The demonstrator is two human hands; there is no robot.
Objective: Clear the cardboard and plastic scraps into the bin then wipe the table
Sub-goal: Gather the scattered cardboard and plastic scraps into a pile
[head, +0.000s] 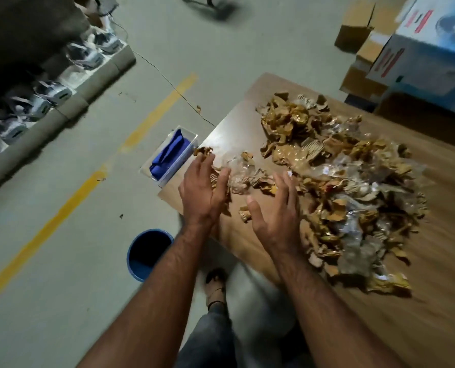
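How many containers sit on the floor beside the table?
2: a round blue bin near the person's left forearm, and a clear box holding blue cloth by the table's corner. Others may lie out of frame.

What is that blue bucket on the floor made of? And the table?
The blue bucket looks like plastic: smooth walls, one even colour, thin rim. The table looks like wood or a wood-look laminate: brown grain lines under a slightly shiny surface. Which one, I cannot tell.

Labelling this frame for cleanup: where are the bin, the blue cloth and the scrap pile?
bin (138,270): head view, blue outer wall.
blue cloth (169,155): head view, folded middle.
scrap pile (353,187): head view, pile's middle.
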